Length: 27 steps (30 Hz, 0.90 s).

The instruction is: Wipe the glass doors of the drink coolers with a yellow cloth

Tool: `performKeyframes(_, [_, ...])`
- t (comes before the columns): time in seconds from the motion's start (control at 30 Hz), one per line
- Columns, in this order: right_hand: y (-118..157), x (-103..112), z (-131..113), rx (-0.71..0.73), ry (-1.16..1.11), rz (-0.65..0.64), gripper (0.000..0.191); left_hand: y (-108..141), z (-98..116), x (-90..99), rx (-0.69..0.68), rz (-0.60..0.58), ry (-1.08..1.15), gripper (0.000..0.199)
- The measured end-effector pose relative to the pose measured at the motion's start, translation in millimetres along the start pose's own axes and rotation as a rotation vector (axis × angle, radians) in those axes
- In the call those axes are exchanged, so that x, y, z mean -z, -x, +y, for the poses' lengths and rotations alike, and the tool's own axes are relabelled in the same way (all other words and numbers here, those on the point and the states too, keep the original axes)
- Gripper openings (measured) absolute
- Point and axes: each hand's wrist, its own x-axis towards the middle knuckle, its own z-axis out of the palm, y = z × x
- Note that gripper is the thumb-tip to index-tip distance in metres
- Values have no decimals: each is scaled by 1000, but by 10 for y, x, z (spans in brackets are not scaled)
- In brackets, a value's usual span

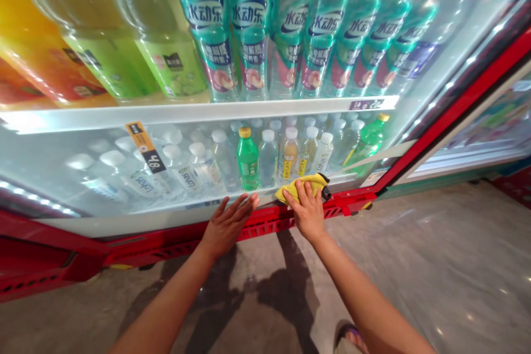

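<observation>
My right hand (pixel 309 211) presses a yellow cloth (pixel 305 188) with a dark edge against the lower front of a drinks fridge, its fingers spread over the cloth. To the left of it, my left hand (pixel 228 227) is held out with fingers extended and nothing in it. Its fingertips are by the bottom of the fridge front, just above the red base grille (pixel 265 222); whether they touch it I cannot tell. Behind the glass, a green bottle with a yellow cap (pixel 248 160) stands close above the left hand's fingertips.
Large teal-labelled bottles (pixel 251 27) and green-labelled bottles (pixel 174 61) fill the upper shelf. Several clear bottles with white caps (pixel 191 171) stand or lean below. An orange and black price tag (pixel 145 146) hangs there. A second fridge (pixel 489 127) stands at right, above grey floor (pixel 448 254).
</observation>
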Motion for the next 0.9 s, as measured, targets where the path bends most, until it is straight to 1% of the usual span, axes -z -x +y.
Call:
performKeyframes(0.03, [2,26,61,-26,1,36,80,21,-9,7,4,-8,-3,67])
performKeyframes(0.1, [-94,99,111,-90,-9,134,85,72,-34,25,11,-26,-11,68])
performKeyframes(0.13, [-179,136,88,-114,-16,180,88,97,-47,36,11,-35,-15,68])
performKeyframes(0.2, [-370,184,-53,-136,-24,230,91,135,-70,65,7,-48,-22,67])
performKeyframes(0.23, [-449,189,-155,-136,-22,226,92,146,-79,82,6,-51,-26,66])
performKeyframes(0.3, [-527,155,-366,-104,-16,168,89,155,-93,123,12,-47,-31,64])
performKeyframes(0.37, [-471,79,-502,-15,-20,88,80,153,-109,169,18,-39,-30,63])
performKeyframes(0.43, [-309,-6,-499,111,-33,24,70,153,-130,211,21,-44,-17,62])
performKeyframes(0.5, [-126,-61,-367,192,-37,-24,64,160,-150,238,20,-72,0,62])
performKeyframes(0.53, [-58,-69,-277,193,-31,-37,63,166,-158,245,24,-89,7,62])
performKeyframes(0.6, [-10,-49,-120,129,-21,-33,65,177,-163,245,39,-113,10,64])
performKeyframes(0.67, [-94,1,-83,35,-26,16,70,183,-155,235,53,-120,4,66])
performKeyframes(0.73, [-256,45,-205,-28,-40,55,75,185,-140,224,50,-118,1,69])
performKeyframes(0.8, [-403,59,-426,-34,-48,52,77,192,-130,219,32,-117,0,69])
performKeyframes(0.87, [-448,42,-618,34,-48,19,72,219,-134,224,18,-103,-3,67])
performKeyframes(0.9, [-421,28,-666,93,-45,1,69,244,-144,231,17,-95,-5,67])
